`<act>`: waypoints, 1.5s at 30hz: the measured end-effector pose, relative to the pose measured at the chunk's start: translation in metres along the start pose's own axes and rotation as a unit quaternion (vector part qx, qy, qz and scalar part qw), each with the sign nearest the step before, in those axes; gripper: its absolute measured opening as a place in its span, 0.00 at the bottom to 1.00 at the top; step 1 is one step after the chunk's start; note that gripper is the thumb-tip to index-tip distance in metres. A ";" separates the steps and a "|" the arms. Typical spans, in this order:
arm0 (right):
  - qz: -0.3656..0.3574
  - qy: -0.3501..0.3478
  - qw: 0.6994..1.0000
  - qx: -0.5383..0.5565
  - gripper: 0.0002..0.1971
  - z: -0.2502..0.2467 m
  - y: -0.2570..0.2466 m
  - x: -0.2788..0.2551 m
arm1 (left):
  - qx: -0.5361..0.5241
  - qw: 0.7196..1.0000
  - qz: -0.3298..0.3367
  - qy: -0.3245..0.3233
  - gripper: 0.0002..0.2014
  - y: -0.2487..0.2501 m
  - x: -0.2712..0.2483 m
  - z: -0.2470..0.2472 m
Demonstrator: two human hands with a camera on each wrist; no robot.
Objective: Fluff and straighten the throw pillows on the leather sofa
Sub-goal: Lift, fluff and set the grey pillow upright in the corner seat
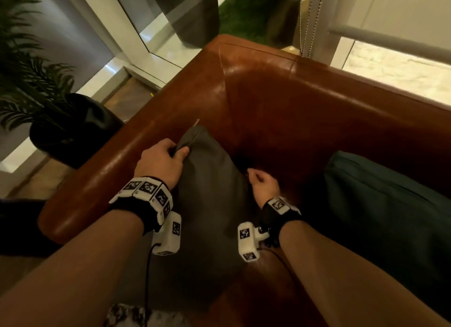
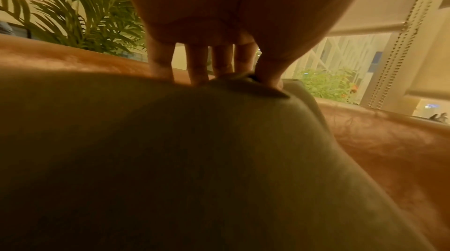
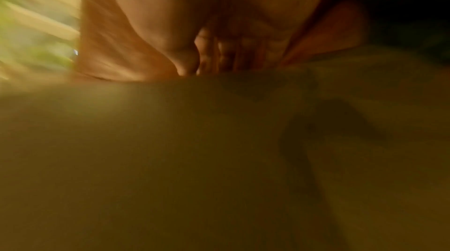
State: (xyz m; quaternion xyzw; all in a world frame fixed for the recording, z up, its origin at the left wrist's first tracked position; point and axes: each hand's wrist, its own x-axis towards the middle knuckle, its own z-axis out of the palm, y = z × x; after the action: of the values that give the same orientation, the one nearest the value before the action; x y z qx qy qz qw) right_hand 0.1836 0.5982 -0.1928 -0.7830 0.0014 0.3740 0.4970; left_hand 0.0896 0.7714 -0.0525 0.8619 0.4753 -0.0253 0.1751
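A grey throw pillow (image 1: 210, 204) stands in the corner of the brown leather sofa (image 1: 280, 94), leaning toward the left armrest. My left hand (image 1: 170, 155) pinches its upper left corner between thumb and fingers; the left wrist view shows the fabric fold (image 2: 246, 80) bunched under the thumb. My right hand (image 1: 260, 182) has its fingers curled round the pillow's right edge, though the right wrist view is blurred, with the fingers (image 3: 214, 57) pressed against the grey pillow (image 3: 219, 149). A dark green pillow (image 1: 380, 204) lies on the seat to the right.
The sofa's left armrest (image 1: 117, 160) runs beside the pillow. A potted palm in a black pot (image 1: 73, 129) stands left of the sofa. A window with a blind and bead chain (image 1: 307, 21) sits behind the backrest. A patterned fabric (image 1: 131, 314) shows at the bottom edge.
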 end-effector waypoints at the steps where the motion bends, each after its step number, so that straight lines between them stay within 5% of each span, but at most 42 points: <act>1: 0.021 -0.013 1.000 -0.012 0.18 0.000 0.013 -0.002 | 0.001 1.000 0.005 -0.007 0.17 0.000 0.000 0.000; 13: 0.077 0.076 0.992 0.063 0.18 0.005 0.036 0.003 | -0.024 0.999 0.016 0.022 0.14 -0.015 -0.001 -0.006; 16: 0.144 0.103 0.983 0.056 0.20 0.000 0.048 0.007 | -0.033 0.999 0.020 0.018 0.15 -0.013 0.000 -0.005; 25: 0.242 0.052 0.955 -0.166 0.31 -0.005 0.057 0.019 | -0.048 0.998 0.029 0.027 0.18 -0.020 -0.007 -0.016; 31: 0.160 -0.092 0.873 -0.452 0.30 -0.015 0.056 0.027 | -0.107 0.990 0.010 0.090 0.15 -0.043 -0.019 -0.030; 33: 0.144 -0.080 0.885 -0.435 0.29 -0.011 0.061 0.036 | -0.117 0.988 0.001 0.104 0.15 -0.050 -0.023 -0.031; 35: 0.153 -0.012 0.939 -0.308 0.27 -0.008 0.061 0.034 | -0.124 0.986 -0.010 0.112 0.15 -0.053 -0.025 -0.031; 38: 0.031 0.118 0.976 -0.182 0.22 -0.006 0.063 0.027 | -0.151 0.982 -0.025 0.110 0.15 -0.056 -0.025 -0.033; 41: -0.056 -0.001 0.978 -0.201 0.17 -0.004 0.059 0.019 | -0.159 0.981 -0.031 0.106 0.15 -0.060 -0.029 -0.036; 45: -0.038 -0.066 0.971 -0.227 0.17 -0.010 0.056 0.012 | -0.192 0.972 -0.049 0.123 0.14 -0.066 -0.032 -0.041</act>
State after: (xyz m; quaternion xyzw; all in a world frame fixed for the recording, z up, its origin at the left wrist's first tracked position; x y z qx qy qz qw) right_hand 0.1768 0.5669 -0.2407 -0.8486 -0.1460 0.3958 0.3193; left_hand 0.0125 0.7908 -0.0253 0.7843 0.5308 0.1640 0.2761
